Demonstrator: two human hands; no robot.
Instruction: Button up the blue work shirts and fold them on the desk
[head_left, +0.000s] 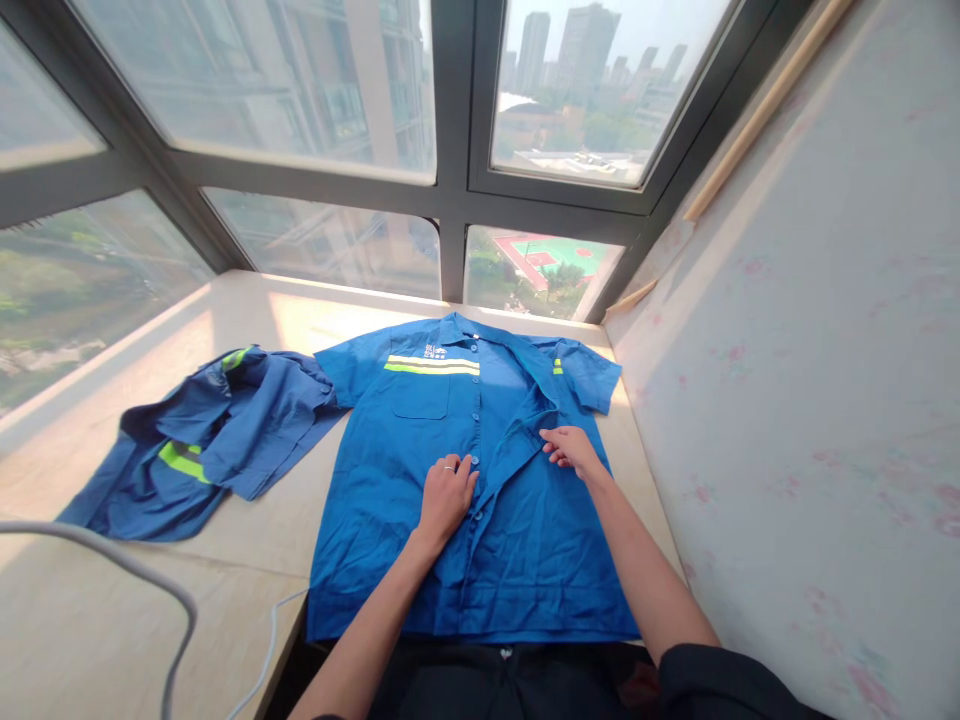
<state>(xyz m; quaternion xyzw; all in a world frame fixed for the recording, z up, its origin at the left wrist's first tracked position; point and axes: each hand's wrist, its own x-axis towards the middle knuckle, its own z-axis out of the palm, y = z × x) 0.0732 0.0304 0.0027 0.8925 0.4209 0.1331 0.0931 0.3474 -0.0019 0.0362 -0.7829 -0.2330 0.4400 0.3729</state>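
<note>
A blue short-sleeved work shirt (420, 500) with a yellow reflective stripe lies spread flat, front up, on a pale wooden surface (97, 620). My left hand (445, 493), wearing a ring, rests on the button placket near the shirt's middle, fingers curled onto the cloth. My right hand (570, 447) lies a little farther right and up, fingertips pressed on the edge of the open right front panel. The upper placket is parted below the collar.
A second blue shirt (217, 430) with reflective stripes lies crumpled to the left. A grey cable (142, 575) and a thin white cord (266, 640) cross the near left. Large windows (300, 90) stand behind; a pale wall (810, 380) closes the right side.
</note>
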